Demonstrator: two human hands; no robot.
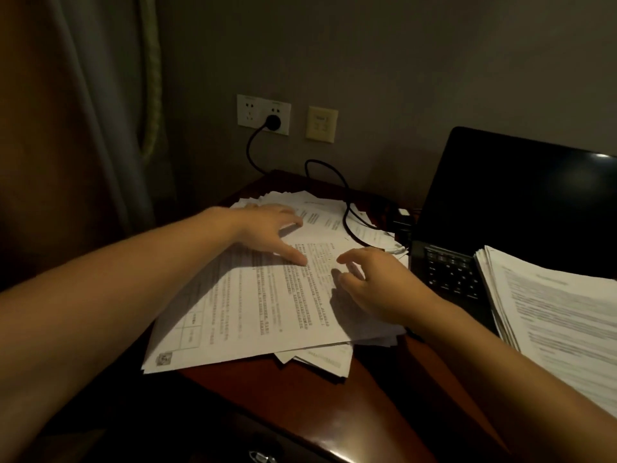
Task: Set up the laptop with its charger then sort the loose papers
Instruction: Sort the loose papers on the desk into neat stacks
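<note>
Resting the left hand (267, 232) flat, fingers spread and gripping nothing, on the loose papers (253, 305) just left of the laptop (521, 202), and touching the top sheet with the right hand (377, 282), fingers loosely bent and holding nothing, nearer the laptop. Judging sorting to be the step in hand, seeing the charger cable (347, 208) running from the wall socket (263, 114) behind-left of the laptop, and a squared stack (551, 302) lying on the laptop's keyboard. Probably needing next to pinch one sheet free without dragging the cable or sliding sheets off the counter (384, 396).
</note>
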